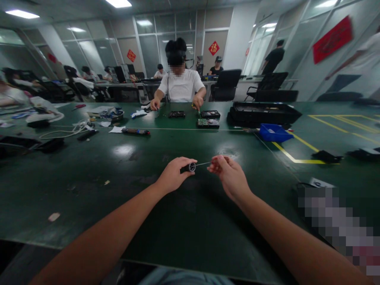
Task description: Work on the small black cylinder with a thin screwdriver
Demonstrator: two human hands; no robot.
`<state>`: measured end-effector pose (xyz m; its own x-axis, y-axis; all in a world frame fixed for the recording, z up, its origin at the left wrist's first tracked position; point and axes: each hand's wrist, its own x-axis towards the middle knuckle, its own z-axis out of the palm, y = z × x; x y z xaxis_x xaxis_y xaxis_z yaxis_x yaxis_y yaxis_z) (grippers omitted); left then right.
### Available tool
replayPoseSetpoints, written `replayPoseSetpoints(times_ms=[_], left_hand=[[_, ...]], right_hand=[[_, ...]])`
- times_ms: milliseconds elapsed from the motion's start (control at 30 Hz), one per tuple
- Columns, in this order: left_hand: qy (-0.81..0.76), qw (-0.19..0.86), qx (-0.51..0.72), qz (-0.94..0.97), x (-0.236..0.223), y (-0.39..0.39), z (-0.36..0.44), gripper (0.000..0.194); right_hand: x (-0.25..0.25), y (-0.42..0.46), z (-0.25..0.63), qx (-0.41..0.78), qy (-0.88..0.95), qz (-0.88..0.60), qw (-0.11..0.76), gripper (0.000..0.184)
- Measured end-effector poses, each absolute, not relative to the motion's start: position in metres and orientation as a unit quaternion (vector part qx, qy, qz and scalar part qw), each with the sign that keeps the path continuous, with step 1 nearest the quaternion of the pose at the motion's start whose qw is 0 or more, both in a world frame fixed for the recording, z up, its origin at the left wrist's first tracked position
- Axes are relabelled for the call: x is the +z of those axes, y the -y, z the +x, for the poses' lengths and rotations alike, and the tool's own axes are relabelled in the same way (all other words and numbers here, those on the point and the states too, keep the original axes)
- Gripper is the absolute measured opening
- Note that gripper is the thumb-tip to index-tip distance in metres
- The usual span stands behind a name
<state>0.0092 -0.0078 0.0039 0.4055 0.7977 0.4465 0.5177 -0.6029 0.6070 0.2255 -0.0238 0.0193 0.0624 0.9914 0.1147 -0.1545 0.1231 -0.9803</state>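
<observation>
My left hand (174,174) is closed around a short black cylinder (185,168) with a round, silver-rimmed end facing right. Between my two hands runs a thin, light-coloured rod (203,163). One end of the rod is at the cylinder's rim, and the fingertips of my right hand (230,174) pinch the other. I cannot make out whether the rod is inside the cylinder or only touching it. Both hands are above the dark green table (148,233), and the fingers of my right hand partly hide what they grip.
Across the table, a person in a white shirt (182,87) works beside hard drives (208,123). A blue bin (274,132) stands right of centre, before a long black tray (264,114). An electric screwdriver (135,131) and white cable (63,132) lie at the left.
</observation>
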Motion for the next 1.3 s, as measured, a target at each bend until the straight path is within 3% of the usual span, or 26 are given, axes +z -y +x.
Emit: replayPoseSetpoints(times_ms=[100,433,900,1300], left_hand=[[-0.410,0.165,0.350,0.826,0.004,0.004,0.007,0.038],[-0.436,0.161,0.318,0.826,-0.001,0.001,0.005,0.042],[-0.450,0.173,0.288,0.827,-0.002,0.002,0.005,0.045],[-0.472,0.229,0.377,0.764,0.006,0.008,0.009,0.038]], right_hand=[[0.016,0.017,0.230,0.520,0.428,-0.451,0.585,0.027],[0.011,0.020,0.231,0.392,0.510,-0.470,0.604,0.027],[0.029,0.032,0.229,0.244,0.634,-0.536,0.502,0.027],[0.026,0.031,0.231,0.202,0.637,-0.566,0.483,0.028]])
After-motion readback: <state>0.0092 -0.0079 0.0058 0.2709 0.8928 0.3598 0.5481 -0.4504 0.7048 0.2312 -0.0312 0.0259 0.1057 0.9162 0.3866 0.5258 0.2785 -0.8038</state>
